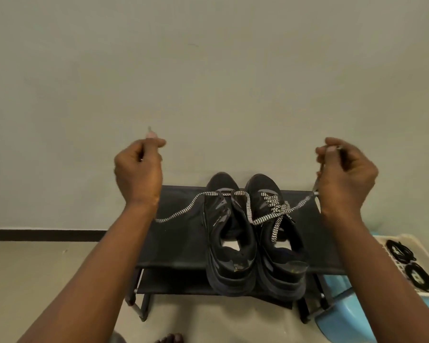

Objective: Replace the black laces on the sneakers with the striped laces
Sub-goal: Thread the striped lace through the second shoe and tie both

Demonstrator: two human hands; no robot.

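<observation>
Both hands were raised level and spread well apart, each clamped on one end of a single striped lace. The left hand (138,169) had its fingers curled and pinched its end between thumb and forefinger, with the pale tip standing just above the fingers. The right hand (347,169) pinched the other end in the same manner. The striped lace (183,211) emerged from behind the left wrist and crossed the front eyelets of the left sneaker (229,243). It then passed over the right sneaker (280,263) and rose to the right hand.

Both black sneakers stood between and below the hands, side by side and touching, toes towards the wall (208,70). The right sneaker carried a second striped lace (270,198), threaded up the eyelets and gathered at a knot, with one end hanging over the tongue. The pair rested on the top shelf of a black shoe rack (178,233), with the heels overhanging its near edge.

Below and outside the right hand, two coils of black laces (401,251) lay in a cream tray (426,243). The tray sat on a light-blue plastic object (344,318). Bare toes (170,339) showed on the floor (35,268) at the lower edge of the view.
</observation>
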